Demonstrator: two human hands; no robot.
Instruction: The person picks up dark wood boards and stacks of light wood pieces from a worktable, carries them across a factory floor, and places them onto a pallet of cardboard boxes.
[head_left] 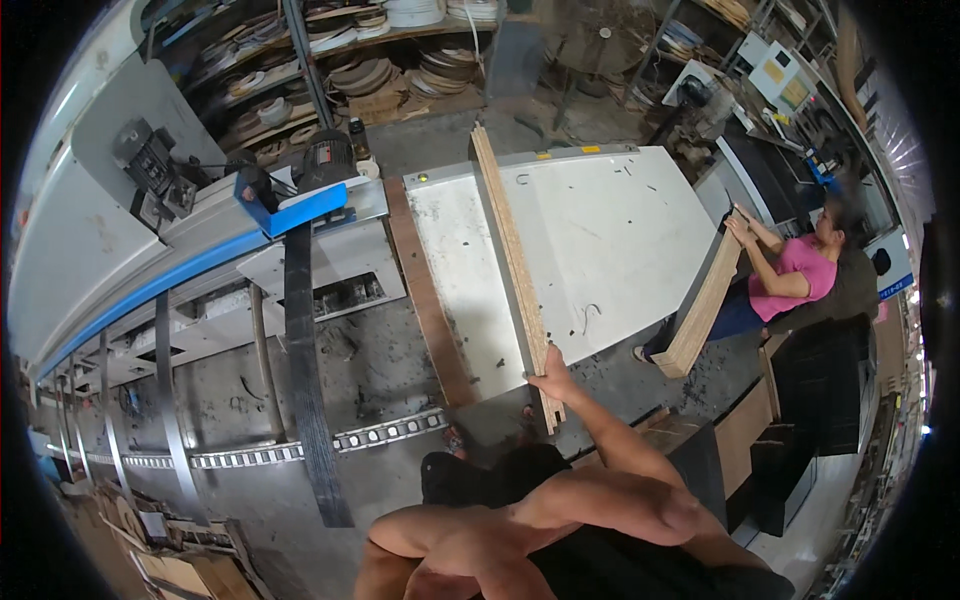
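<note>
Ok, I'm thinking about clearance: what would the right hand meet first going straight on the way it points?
The right hand would meet the long narrow boards it grips; beyond them, apparently the white tabletop, though its height relative to the hand is hard to judge.

A bundle of long, narrow boards [514, 265] lies across the white table [610, 230], tan raw edges up, greyish side facing nine o'clock; it runs from twelve o'clock to five o'clock, where its uneven ends overhang.
</note>
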